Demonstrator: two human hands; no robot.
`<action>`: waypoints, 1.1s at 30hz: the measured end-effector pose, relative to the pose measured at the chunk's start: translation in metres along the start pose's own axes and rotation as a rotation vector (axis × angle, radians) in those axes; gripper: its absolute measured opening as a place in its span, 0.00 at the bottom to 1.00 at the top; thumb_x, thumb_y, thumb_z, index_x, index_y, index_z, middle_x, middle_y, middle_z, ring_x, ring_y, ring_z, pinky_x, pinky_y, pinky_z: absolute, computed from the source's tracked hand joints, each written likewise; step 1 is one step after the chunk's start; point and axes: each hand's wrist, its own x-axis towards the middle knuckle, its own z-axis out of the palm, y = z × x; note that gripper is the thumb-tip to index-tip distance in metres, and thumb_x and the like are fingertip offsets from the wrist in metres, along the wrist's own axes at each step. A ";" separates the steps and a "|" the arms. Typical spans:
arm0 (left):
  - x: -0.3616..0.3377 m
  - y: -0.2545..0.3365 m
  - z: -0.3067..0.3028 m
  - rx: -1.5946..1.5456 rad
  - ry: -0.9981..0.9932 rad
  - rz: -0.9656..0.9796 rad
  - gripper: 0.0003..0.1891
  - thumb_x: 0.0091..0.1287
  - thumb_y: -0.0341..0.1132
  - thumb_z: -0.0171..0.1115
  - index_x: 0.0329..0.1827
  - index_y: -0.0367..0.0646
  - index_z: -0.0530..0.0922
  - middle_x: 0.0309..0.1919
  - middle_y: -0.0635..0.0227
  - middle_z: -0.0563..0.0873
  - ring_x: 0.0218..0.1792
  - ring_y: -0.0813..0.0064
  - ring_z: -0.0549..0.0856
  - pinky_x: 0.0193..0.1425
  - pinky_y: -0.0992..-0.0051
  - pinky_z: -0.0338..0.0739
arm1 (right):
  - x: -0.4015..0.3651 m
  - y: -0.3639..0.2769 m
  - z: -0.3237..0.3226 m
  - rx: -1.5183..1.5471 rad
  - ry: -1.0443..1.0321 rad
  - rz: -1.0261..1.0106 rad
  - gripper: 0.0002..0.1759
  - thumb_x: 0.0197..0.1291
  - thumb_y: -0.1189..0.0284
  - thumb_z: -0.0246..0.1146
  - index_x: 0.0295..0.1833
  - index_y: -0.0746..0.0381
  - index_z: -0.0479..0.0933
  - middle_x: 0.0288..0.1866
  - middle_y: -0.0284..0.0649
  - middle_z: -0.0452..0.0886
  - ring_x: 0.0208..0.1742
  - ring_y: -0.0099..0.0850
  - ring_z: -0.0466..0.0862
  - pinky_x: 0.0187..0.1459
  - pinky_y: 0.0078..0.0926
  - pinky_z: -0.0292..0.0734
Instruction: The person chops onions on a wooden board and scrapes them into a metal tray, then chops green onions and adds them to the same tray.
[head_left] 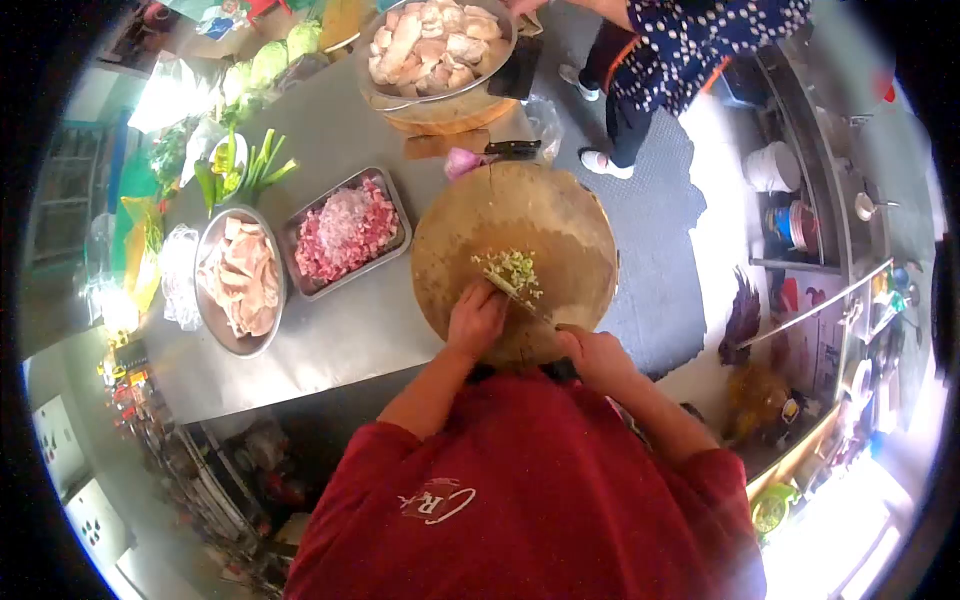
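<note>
My right hand is wrapped round the handle of a knife, whose blade lies low over the round wooden chopping board. My left hand rests on the board with curled fingers close against the blade's far end. Whatever those fingers grip is hidden from above. Just beyond the blade is a small heap of finely chopped pale green and whitish bits, some scattered to the right.
Left of the board stand a tray of diced meat and a bowl of pale meat slices. A purple onion and another black-handled knife lie behind it. Farther back sits a large bowl of meat chunks, beside another person.
</note>
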 end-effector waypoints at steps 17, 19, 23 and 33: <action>0.004 0.003 -0.004 -0.049 0.014 -0.085 0.07 0.59 0.25 0.68 0.40 0.42 0.84 0.43 0.60 0.84 0.43 0.53 0.83 0.47 0.61 0.82 | 0.044 -0.004 0.009 -0.013 -0.048 -0.005 0.29 0.77 0.49 0.46 0.55 0.63 0.80 0.38 0.60 0.85 0.42 0.64 0.84 0.46 0.58 0.80; 0.001 0.000 0.002 -0.040 0.026 -0.082 0.07 0.58 0.24 0.69 0.39 0.41 0.84 0.43 0.60 0.84 0.44 0.54 0.84 0.47 0.61 0.82 | 0.045 -0.001 0.009 -0.036 -0.070 0.003 0.31 0.77 0.47 0.44 0.56 0.62 0.80 0.41 0.60 0.85 0.46 0.63 0.84 0.49 0.57 0.79; 0.007 0.003 0.000 -0.067 0.094 -0.047 0.06 0.57 0.24 0.70 0.38 0.40 0.84 0.43 0.60 0.85 0.46 0.54 0.84 0.48 0.62 0.82 | 0.012 0.012 -0.001 -0.030 -0.107 0.083 0.32 0.77 0.46 0.43 0.58 0.60 0.80 0.44 0.60 0.85 0.47 0.61 0.84 0.52 0.58 0.78; 0.005 -0.002 -0.001 -0.076 0.074 -0.041 0.05 0.57 0.24 0.70 0.36 0.39 0.84 0.42 0.60 0.85 0.47 0.55 0.84 0.49 0.62 0.82 | 0.000 0.003 -0.003 0.073 -0.041 0.028 0.30 0.78 0.49 0.43 0.58 0.60 0.80 0.44 0.60 0.85 0.48 0.62 0.84 0.53 0.57 0.77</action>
